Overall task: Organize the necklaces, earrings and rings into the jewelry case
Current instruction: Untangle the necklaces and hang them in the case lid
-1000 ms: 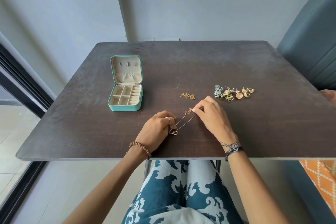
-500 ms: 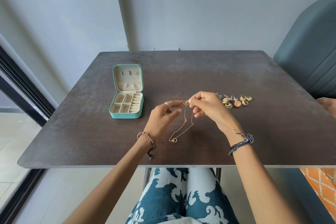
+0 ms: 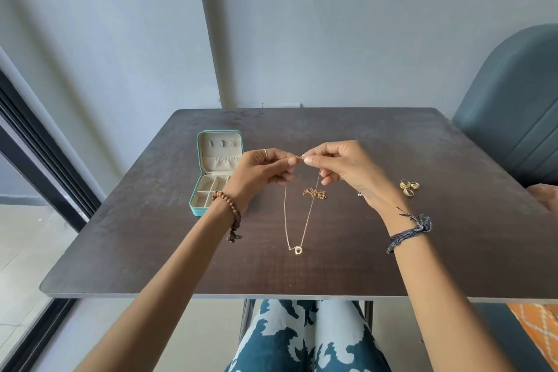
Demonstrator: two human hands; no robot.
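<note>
Your left hand (image 3: pixel 259 172) and right hand (image 3: pixel 341 167) are both raised over the worktop (image 3: pixel 422 235), each pinching one end of the thin gold necklace (image 3: pixel 297 220) at its top between thumb and forefinger, other fingers loosely curled. The chain hangs in a V with its ring pendant (image 3: pixel 298 250) low near the worktop; contact can't be confirmed. The teal jewelry case (image 3: pixel 216 172) sits open at left, a second chain (image 3: pixel 314 193) lies behind the hanging one, and gold rings (image 3: pixel 409 186) sit right of your right hand.
</note>
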